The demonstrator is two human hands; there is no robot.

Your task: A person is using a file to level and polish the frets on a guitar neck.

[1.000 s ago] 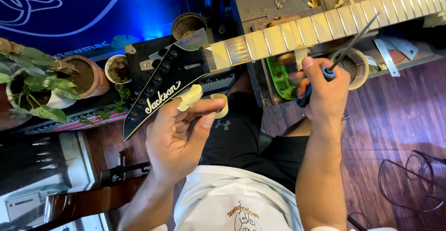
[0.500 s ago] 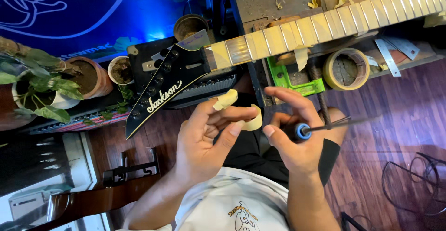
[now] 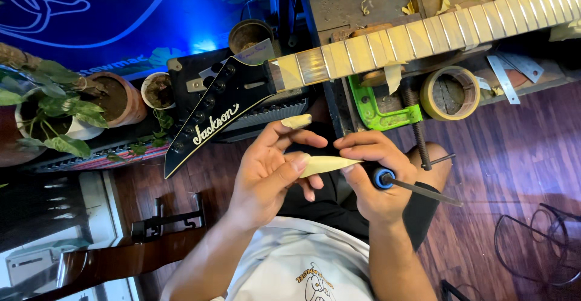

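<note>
Cream tape strip (image 3: 324, 165) is pinched between left hand (image 3: 266, 174) and right hand (image 3: 369, 180). Right also grips a file (image 3: 417, 189); the strip could fold onto itself.

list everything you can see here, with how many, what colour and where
guitar neck: one, pale, taped between frets, across top
headstock: one, black, left of centre
tape roll: one, tan, right on bench
clamp: one, green, under neck
plant pots: several, brown and white, left
tape strip: one, cream, between both hands
tape piece: one, cream, on a left fingertip
file tool: one, blue collar, in right hand
left hand: holds strip
right hand: grips tool, pinches strip
</note>
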